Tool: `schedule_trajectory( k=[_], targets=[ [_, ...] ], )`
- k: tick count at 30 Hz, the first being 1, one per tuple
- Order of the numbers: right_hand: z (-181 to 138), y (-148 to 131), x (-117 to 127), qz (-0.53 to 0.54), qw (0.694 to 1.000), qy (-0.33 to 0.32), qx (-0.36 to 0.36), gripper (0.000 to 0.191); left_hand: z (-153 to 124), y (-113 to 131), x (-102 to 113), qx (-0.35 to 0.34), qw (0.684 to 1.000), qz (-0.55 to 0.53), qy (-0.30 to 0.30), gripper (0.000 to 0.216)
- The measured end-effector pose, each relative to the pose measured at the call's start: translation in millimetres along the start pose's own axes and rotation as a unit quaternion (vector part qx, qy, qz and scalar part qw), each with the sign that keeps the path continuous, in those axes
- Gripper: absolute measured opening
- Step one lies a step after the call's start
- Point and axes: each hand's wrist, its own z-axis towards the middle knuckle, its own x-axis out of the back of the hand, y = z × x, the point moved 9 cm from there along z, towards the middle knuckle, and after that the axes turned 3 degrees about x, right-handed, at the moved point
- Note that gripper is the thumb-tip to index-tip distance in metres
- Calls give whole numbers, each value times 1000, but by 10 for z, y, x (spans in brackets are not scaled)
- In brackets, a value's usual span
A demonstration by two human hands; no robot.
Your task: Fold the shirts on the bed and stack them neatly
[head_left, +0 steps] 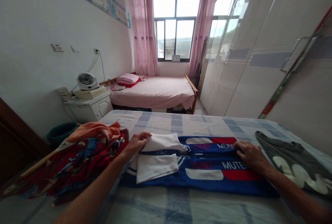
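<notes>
A blue jersey (207, 182) with white sleeves, red and white patches and printed lettering lies on the checked bedsheet, its sides and sleeves folded inward. At its left end, my left hand (138, 142) pinches the far edge by the upper white sleeve (163, 141). Across the jersey, the curled fingers of my right hand (250, 154) grip the folded layer near the lettering; the fingertips are partly hidden. Right of that hand lies a dark grey garment (293, 158) with a white print. Red patterned clothing (75, 161) is heaped beside my left forearm.
An orange cloth (93, 132) tops the heap at left. Beyond the checked bedsheet (178, 203) stand a white bedside cabinet (89, 106) with a fan (87, 80) and a second bed (160, 92) with pink bedding. Glossy wardrobe doors (241, 64) line the right side.
</notes>
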Motion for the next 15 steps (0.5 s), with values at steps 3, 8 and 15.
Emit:
schedule_trajectory(
  k=[3,8,15],
  targets=[
    [-20,2,89,-2,999,33,-1,22,-44,-13,52,21,996,-79,21,27],
    [-100,-70,67,-19,1000,18,10,21,-97,-47,-116,59,996,-51,-52,37],
    [-164,-43,80,-35,999,9,-35,21,-114,-19,-213,77,993,-60,-71,36]
  ],
)
